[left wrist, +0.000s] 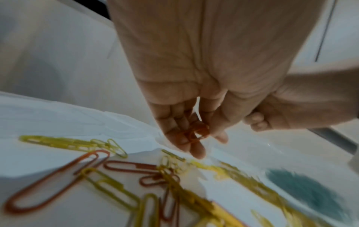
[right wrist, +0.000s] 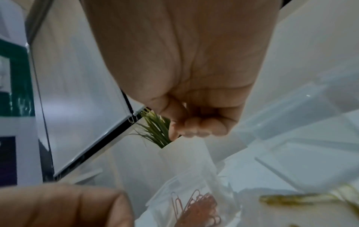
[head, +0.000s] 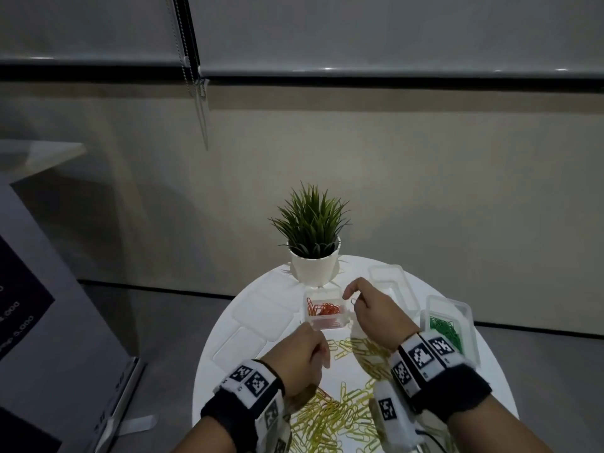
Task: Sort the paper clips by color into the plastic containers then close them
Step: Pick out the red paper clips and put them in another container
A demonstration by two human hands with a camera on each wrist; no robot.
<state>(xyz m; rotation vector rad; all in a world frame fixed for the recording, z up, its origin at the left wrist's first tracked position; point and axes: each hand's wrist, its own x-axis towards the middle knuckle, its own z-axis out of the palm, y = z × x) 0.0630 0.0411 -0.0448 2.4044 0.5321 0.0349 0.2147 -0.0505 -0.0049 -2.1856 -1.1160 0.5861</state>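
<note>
Overhead, the right hand (head: 369,308) hangs beside the right edge of the orange container (head: 325,309), thumb and forefinger pinching one small clip (head: 353,301) that dangles roughly upright; its colour is too dim to tell. The open box lies to the hand's left and a little below, so the drop looks like a short leftward shift. The left hand (head: 302,358) sits at the box's near corner, fingers curled.

From the left wrist, the left hand's fingers (left wrist: 179,132) cradle a few orange clips (left wrist: 196,132) above the loose yellow and orange pile (left wrist: 116,181).

From the right wrist, fingertips (right wrist: 196,125) press together; the pinched clip is hidden, and the orange container (right wrist: 194,204) lies below them.
</note>
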